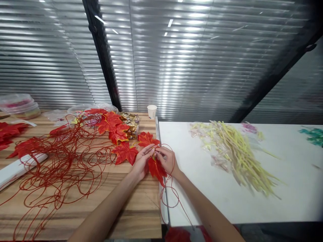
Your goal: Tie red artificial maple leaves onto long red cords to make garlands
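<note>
My left hand (pixel 143 159) and my right hand (pixel 166 160) meet over the seam between the wooden table and the white one. Between their pinched fingertips is the stem end of a red artificial maple leaf (pixel 156 170), whose blade hangs below. A thin red cord (pixel 172 189) runs from my right fingers and loops down over the white table's edge. Just beyond my fingertips lies another red leaf (pixel 147 138). More red leaves (pixel 125 152) stretch away to the left of my left hand. Exactly how the cord meets the stem is hidden by my fingers.
A large tangle of red cord (pixel 68 156) covers the left of the wooden table (pixel 121 205), beside a white box-like strip (pixel 22 168). A paper cup (pixel 151 111) stands at the back. Yellow stems (pixel 239 154) lie on the white table (pixel 202 195). Plastic tubs (pixel 20 106) sit far left.
</note>
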A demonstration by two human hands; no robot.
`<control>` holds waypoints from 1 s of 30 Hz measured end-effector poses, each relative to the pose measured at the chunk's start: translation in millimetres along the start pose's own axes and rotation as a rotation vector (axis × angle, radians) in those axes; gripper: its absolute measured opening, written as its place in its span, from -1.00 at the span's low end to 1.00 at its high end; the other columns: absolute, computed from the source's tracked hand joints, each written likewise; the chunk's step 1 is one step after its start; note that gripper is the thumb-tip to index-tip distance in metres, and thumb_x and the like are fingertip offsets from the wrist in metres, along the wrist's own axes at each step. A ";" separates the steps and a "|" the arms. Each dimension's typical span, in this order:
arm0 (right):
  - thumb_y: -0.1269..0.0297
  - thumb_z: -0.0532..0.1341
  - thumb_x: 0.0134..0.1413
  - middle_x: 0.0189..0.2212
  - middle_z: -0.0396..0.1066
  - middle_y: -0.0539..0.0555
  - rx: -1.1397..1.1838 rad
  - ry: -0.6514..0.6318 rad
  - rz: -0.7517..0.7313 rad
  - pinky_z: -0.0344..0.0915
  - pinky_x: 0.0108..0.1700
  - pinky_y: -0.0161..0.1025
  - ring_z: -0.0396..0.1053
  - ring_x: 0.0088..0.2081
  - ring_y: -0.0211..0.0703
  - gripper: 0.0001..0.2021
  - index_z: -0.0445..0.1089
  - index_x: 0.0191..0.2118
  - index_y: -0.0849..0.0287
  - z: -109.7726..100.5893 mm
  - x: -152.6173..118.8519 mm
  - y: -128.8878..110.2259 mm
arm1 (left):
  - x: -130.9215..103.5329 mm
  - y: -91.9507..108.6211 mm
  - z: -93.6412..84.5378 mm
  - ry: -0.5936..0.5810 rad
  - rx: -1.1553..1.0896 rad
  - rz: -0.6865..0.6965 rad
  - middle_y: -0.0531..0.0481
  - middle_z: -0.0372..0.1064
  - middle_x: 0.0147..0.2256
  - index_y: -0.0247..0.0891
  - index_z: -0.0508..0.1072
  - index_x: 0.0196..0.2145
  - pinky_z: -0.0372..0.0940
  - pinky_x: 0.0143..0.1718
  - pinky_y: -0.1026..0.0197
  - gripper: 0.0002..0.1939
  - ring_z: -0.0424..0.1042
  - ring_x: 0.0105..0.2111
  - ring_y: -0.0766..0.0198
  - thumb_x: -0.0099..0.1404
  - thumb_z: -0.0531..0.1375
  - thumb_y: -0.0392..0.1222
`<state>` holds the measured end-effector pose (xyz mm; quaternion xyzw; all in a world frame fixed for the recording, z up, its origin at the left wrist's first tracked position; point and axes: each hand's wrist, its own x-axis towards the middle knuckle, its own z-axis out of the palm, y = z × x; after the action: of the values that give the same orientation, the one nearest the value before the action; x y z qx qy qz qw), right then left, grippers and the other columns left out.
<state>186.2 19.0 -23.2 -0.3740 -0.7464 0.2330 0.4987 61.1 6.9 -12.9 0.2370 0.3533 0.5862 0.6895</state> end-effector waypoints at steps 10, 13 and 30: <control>0.42 0.05 0.07 -0.40 0.41 0.07 -0.015 0.004 -0.008 0.27 -0.26 -0.24 0.34 -0.34 -0.18 -0.83 0.38 -0.31 0.16 0.4 -0.4 1.2 | 0.7 0.3 -1.0 -0.001 0.027 0.013 -0.04 0.42 -0.28 -0.29 0.44 -0.24 0.24 -0.24 0.37 -0.70 0.38 -0.34 0.40 0.00 0.25 -0.40; 0.42 0.05 0.08 -0.41 0.40 0.07 -0.020 0.015 -0.014 0.28 -0.27 -0.25 0.34 -0.36 -0.18 -0.83 0.38 -0.32 0.16 0.2 -0.6 -0.5 | 0.5 -0.3 -1.4 -0.015 0.017 0.015 -0.03 0.42 -0.30 -0.29 0.44 -0.24 0.25 -0.25 0.38 -0.69 0.38 -0.36 0.41 0.00 0.25 -0.39; 0.39 0.01 0.11 -0.44 0.38 0.07 -0.005 0.026 -0.044 0.26 -0.33 -0.27 0.32 -0.40 -0.19 -0.80 0.38 -0.31 0.15 0.5 2.5 -4.2 | 4.7 0.9 -5.1 -0.015 0.085 0.099 -0.03 0.42 -0.32 -0.29 0.45 -0.25 0.25 -0.30 0.38 -0.64 0.39 -0.37 0.39 -0.09 0.32 -0.35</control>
<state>183.8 18.4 -19.0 -0.3618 -0.7484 0.2152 0.5125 57.0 11.2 -16.5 0.2875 0.3606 0.6024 0.6515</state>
